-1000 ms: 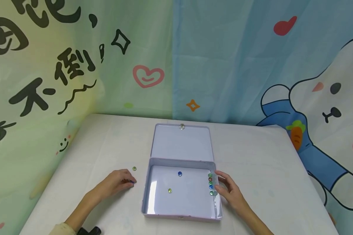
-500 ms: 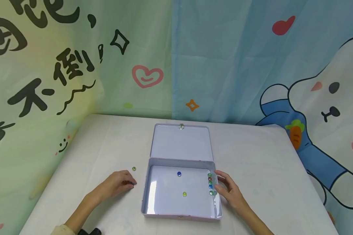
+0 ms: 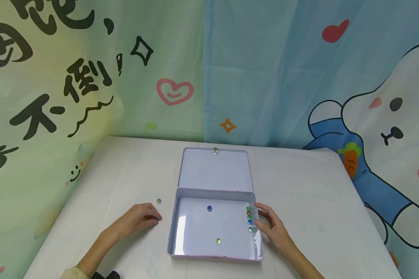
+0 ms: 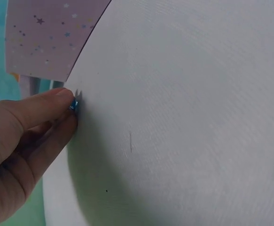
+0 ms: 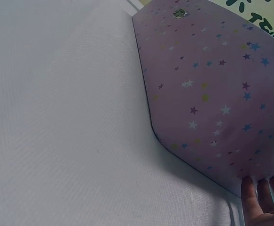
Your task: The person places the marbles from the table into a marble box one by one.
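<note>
My left hand (image 3: 139, 217) is on the white table left of a tin box (image 3: 172, 232). Its thumb and fingertip pinch a small blue marble (image 4: 74, 104) close to the tabletop. Just beyond these fingers lies a green marble (image 3: 158, 201). At the box's right wall, the fairly straight fingers of my right hand (image 3: 274, 224) touch the starry pink outer side. Inside the box are a dark blue marble (image 3: 209, 208) and a yellow-green marble (image 3: 218, 241). Along the right inner wall runs a row of marbles (image 3: 249, 217) in green, brown and blue.
The box's lid (image 3: 214, 170) is folded back flat on the table, a metal clasp (image 3: 215, 150) at its far edge. Printed curtains (image 3: 258, 77) hang behind the table. A black object (image 3: 106, 275) shows by the left sleeve (image 3: 72, 273).
The yellow-green marble has rolled right and then toward the near wall of the box. The dark blue marble has shifted slightly left. Both hands have stayed almost still.
</note>
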`<state>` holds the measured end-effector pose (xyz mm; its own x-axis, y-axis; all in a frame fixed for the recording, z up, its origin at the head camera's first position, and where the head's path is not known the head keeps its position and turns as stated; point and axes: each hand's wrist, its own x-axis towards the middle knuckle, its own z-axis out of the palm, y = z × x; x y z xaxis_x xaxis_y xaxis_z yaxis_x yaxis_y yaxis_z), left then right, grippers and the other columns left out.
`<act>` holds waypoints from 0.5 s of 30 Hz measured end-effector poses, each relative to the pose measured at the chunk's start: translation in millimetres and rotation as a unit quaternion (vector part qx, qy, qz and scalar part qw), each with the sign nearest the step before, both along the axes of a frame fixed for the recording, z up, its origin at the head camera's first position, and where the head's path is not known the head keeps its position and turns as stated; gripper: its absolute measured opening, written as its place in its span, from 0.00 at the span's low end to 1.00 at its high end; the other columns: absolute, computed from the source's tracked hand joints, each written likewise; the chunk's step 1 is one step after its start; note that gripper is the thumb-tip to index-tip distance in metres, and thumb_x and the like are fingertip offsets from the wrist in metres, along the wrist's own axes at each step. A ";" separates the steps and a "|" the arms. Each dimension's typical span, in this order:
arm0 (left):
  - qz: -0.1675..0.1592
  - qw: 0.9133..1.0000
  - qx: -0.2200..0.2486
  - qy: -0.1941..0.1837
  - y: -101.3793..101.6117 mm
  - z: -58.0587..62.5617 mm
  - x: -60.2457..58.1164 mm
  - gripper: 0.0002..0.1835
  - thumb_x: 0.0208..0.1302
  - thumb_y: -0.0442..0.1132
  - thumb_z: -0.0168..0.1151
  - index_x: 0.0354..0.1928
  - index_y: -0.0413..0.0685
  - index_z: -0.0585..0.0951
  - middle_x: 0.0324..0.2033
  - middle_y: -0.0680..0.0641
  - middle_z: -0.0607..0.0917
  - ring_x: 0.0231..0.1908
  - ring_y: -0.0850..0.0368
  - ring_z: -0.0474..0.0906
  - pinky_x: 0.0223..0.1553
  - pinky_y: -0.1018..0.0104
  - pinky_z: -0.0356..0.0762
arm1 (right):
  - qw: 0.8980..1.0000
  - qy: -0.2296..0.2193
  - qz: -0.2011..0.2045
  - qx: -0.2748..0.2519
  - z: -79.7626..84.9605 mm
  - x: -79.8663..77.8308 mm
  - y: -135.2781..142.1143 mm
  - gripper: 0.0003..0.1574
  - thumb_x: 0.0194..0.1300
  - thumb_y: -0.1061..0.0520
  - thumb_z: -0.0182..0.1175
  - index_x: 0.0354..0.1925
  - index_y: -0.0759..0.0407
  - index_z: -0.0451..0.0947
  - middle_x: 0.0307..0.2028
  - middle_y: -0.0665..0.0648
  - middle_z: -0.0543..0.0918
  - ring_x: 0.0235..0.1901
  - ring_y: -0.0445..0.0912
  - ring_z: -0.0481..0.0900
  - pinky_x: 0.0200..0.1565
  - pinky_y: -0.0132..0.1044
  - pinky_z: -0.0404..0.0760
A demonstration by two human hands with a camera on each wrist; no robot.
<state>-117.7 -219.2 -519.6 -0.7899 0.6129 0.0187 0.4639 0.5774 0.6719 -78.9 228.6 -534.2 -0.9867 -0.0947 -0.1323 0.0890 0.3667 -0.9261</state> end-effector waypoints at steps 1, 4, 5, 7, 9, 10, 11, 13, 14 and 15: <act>-0.003 1.000 0.003 0.000 -0.6 0.0 0.1 0.06 0.60 0.31 0.66 0.39 0.44 0.86 0.36 0.51 0.85 0.38 0.61 0.83 0.40 0.73 0.82 | 1.000 0.001 0.001 0.001 0.3 0.1 -0.1 0.30 0.69 0.56 0.56 0.67 0.54 0.63 0.71 0.60 0.63 0.68 0.63 0.64 0.62 0.52 0.74; -0.008 1.000 0.019 -0.009 -2.8 2.3 -0.3 0.06 0.60 0.31 0.65 0.40 0.43 0.86 0.37 0.50 0.86 0.39 0.61 0.83 0.41 0.73 0.82 | 1.000 0.001 0.002 0.002 1.2 0.0 -0.4 0.30 0.69 0.55 0.57 0.67 0.54 0.63 0.71 0.60 0.63 0.68 0.63 0.64 0.62 0.52 0.74; -0.007 1.000 0.025 -0.012 -3.6 4.0 -0.9 0.07 0.61 0.32 0.65 0.40 0.44 0.86 0.37 0.50 0.86 0.39 0.61 0.83 0.41 0.72 0.82 | 1.000 0.002 0.002 0.003 1.3 0.0 -0.4 0.30 0.69 0.55 0.57 0.67 0.54 0.63 0.71 0.60 0.63 0.68 0.63 0.64 0.62 0.52 0.73; 0.000 0.999 0.039 -0.022 -4.7 9.0 -2.6 0.07 0.61 0.33 0.65 0.41 0.44 0.86 0.37 0.49 0.87 0.40 0.61 0.83 0.41 0.72 0.82 | 1.000 0.002 0.003 0.005 1.7 -0.1 -0.3 0.31 0.69 0.55 0.57 0.67 0.54 0.63 0.71 0.60 0.63 0.67 0.63 0.64 0.62 0.51 0.74; 0.009 0.998 0.056 -0.038 -5.2 15.3 -5.1 0.07 0.62 0.34 0.65 0.41 0.44 0.86 0.38 0.48 0.87 0.40 0.61 0.83 0.41 0.72 0.82 | 1.000 0.002 0.002 0.007 1.8 -0.1 0.0 0.30 0.69 0.55 0.57 0.67 0.53 0.63 0.71 0.60 0.63 0.67 0.63 0.64 0.62 0.49 0.75; 0.010 0.997 0.065 -0.042 -5.3 18.5 -6.4 0.07 0.62 0.34 0.65 0.42 0.43 0.86 0.38 0.47 0.87 0.40 0.60 0.83 0.41 0.72 0.83 | 1.000 0.002 0.003 0.007 2.0 -0.1 0.0 0.31 0.69 0.55 0.57 0.67 0.53 0.63 0.71 0.60 0.63 0.67 0.62 0.64 0.62 0.48 0.75; 0.011 0.996 0.075 -0.046 -5.3 21.8 -7.7 0.07 0.62 0.35 0.65 0.42 0.43 0.85 0.39 0.46 0.87 0.40 0.60 0.83 0.41 0.71 0.83 | 1.000 0.003 0.003 0.006 1.7 -0.1 0.2 0.31 0.69 0.55 0.56 0.67 0.54 0.63 0.71 0.60 0.63 0.67 0.62 0.64 0.62 0.46 0.76; 0.009 0.994 0.091 -0.053 -5.0 29.0 -10.2 0.08 0.62 0.36 0.65 0.42 0.43 0.85 0.39 0.46 0.87 0.41 0.60 0.83 0.41 0.71 0.83 | 1.000 0.002 0.004 0.004 1.5 -0.1 0.4 0.31 0.69 0.56 0.56 0.67 0.54 0.63 0.71 0.60 0.63 0.67 0.62 0.64 0.61 0.45 0.76; 0.007 0.993 0.100 -0.058 -4.5 32.8 -11.5 0.09 0.63 0.37 0.65 0.43 0.43 0.85 0.40 0.46 0.87 0.41 0.61 0.83 0.41 0.71 0.83 | 1.000 0.001 0.004 0.004 1.6 0.0 0.4 0.30 0.69 0.56 0.56 0.67 0.54 0.63 0.71 0.60 0.63 0.67 0.62 0.64 0.61 0.45 0.77; 0.004 0.992 0.107 -0.060 -3.9 36.6 -12.7 0.09 0.63 0.38 0.64 0.43 0.43 0.85 0.40 0.46 0.87 0.41 0.63 0.82 0.41 0.71 0.83 | 1.000 0.002 0.004 0.003 1.6 0.1 0.3 0.30 0.69 0.56 0.56 0.67 0.54 0.63 0.71 0.60 0.63 0.67 0.63 0.64 0.61 0.45 0.77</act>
<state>-130.4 -223.1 -483.0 -0.7990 0.5991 0.0524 0.3686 0.4190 0.8298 -78.8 229.0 -532.5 -0.9864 -0.1014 -0.1295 0.0831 0.3722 -0.9244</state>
